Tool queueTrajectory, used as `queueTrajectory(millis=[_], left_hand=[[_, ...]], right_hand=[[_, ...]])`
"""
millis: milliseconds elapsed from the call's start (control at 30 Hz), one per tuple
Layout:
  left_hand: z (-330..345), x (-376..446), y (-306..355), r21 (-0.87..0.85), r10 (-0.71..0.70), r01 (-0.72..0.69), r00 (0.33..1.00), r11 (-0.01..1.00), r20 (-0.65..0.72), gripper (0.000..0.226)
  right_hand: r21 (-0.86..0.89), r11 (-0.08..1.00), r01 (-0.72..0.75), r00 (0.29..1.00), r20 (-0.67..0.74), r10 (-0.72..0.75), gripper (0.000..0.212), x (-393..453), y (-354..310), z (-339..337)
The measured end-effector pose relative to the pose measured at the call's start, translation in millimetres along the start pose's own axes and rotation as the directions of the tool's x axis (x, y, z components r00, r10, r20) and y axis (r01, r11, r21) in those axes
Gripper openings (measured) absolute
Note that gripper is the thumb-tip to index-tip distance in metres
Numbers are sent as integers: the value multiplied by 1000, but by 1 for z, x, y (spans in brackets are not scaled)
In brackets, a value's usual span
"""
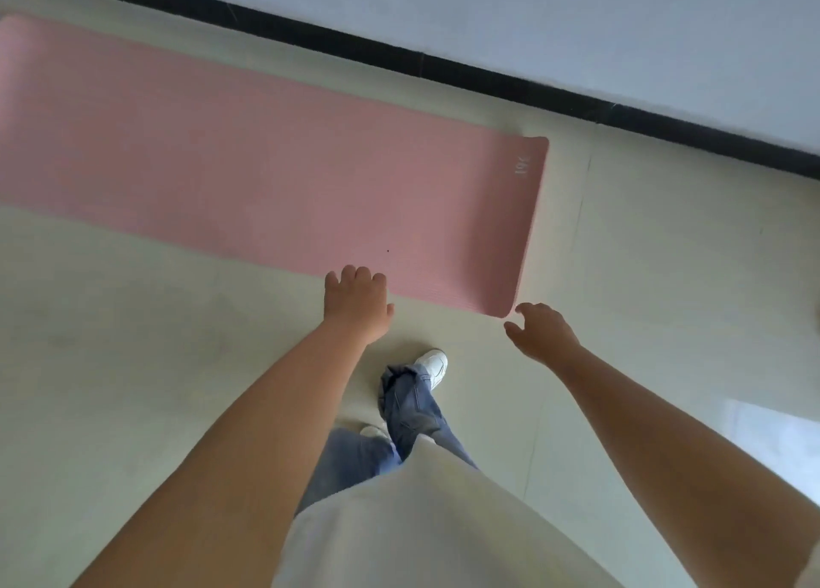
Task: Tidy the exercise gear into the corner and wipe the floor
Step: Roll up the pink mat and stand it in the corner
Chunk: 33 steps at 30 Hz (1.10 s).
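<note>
A pink exercise mat [275, 161] lies unrolled and flat on the pale floor, running from the left edge of the view to its short end at the right. My left hand [357, 305] hovers at the mat's near long edge, fingers loosely curled, holding nothing. My right hand [543, 334] is spread open just beside the mat's near right corner, apart from it and empty.
A white wall with a black skirting strip [488, 77] runs diagonally behind the mat. My legs in blue jeans and a white shoe [432, 363] stand on the pale floor [133, 365] just short of the mat. A bright patch of light [772, 445] falls at the right.
</note>
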State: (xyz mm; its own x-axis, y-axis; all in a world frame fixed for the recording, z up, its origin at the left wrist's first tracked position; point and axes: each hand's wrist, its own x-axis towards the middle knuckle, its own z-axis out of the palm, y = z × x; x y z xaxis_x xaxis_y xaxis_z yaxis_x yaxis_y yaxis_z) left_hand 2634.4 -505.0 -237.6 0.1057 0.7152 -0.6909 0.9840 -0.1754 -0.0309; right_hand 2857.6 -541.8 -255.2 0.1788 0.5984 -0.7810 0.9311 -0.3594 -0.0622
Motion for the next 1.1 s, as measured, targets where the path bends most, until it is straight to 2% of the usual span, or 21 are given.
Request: queueTrajectory(millis=[133, 233, 300, 467, 600, 733, 800, 867, 933, 1100], left_hand=[[4, 62, 4, 82, 64, -67, 997, 994, 40, 42], [21, 110, 11, 143, 129, -142, 987, 980, 96, 39], [40, 153, 17, 184, 172, -188, 980, 965, 98, 38], [119, 264, 36, 252, 241, -261, 964, 932, 109, 39], [193, 354, 60, 301, 394, -393, 917, 869, 60, 37], [244, 441, 70, 394, 485, -448, 874, 802, 7, 38], [259, 480, 74, 426, 510, -443, 859, 789, -51, 38], [272, 508, 76, 441, 538, -453, 839, 775, -85, 38], [284, 528, 76, 450, 562, -464, 820, 763, -107, 38], [302, 542, 76, 425, 546, -450, 827, 785, -135, 40]], right_hand=[[122, 991, -59, 998, 12, 58, 43, 46, -1, 4], [162, 983, -91, 993, 87, 77, 43, 82, 4, 27], [198, 972, -123, 991, 67, 112, 40, 115, 9, 47], [361, 882, -302, 944, -13, 329, 36, 219, 16, 115], [298, 864, -406, 903, -16, 429, 43, 314, 15, 179], [278, 860, -429, 851, -194, 487, 59, 402, 34, 195], [406, 793, -454, 770, -269, 578, 54, 438, 53, 186], [566, 688, -454, 688, -268, 674, 45, 462, 68, 180], [655, 631, -416, 661, -259, 705, 41, 474, 73, 185], [656, 683, -322, 634, -386, 670, 37, 470, 63, 222]])
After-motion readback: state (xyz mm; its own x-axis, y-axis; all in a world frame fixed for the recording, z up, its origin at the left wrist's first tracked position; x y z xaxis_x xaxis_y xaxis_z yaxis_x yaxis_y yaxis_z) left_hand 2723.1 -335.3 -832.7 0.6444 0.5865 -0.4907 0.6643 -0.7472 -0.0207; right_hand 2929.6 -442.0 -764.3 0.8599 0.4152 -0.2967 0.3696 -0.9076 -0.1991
